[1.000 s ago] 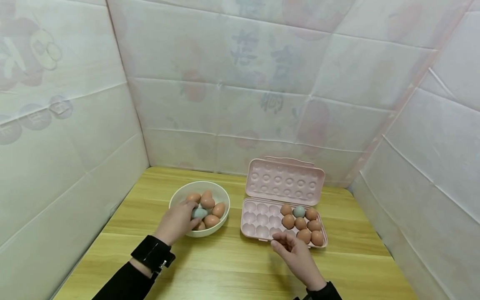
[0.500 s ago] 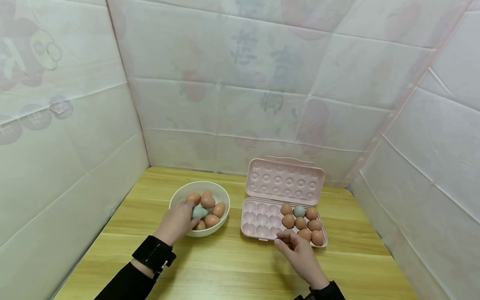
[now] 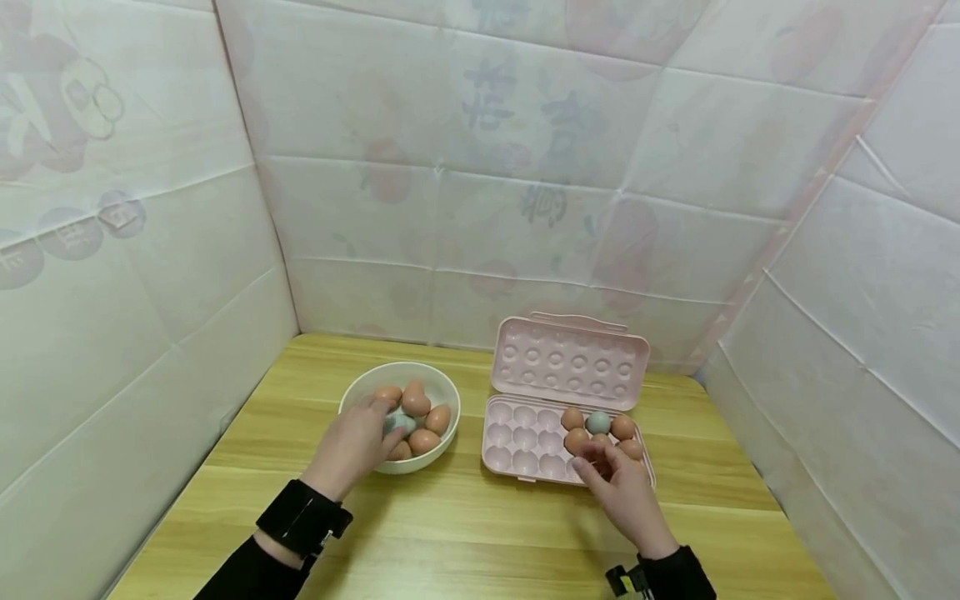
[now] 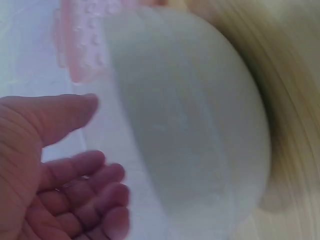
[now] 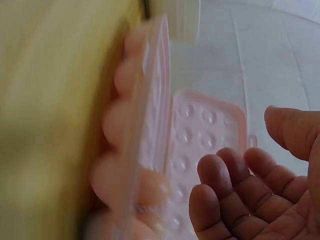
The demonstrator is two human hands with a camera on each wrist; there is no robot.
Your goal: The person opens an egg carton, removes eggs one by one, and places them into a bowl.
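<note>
Pink egg carton (image 3: 524, 438) on counter (image 3: 465, 533), beside off-white bowl (image 3: 375, 381) of eggs (image 3: 437, 418). Left hand (image 3: 351, 443) over bowl, right hand (image 3: 626, 496) over carton; thumbs apart from fingers.

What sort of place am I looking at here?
Probably a makeshift booth rather than an ordinary room, though I can't be sure. Creased, faintly printed sheeting encloses a wood-grain table on three sides, and on it are a bowl of eggs and an open pink egg box.
</note>
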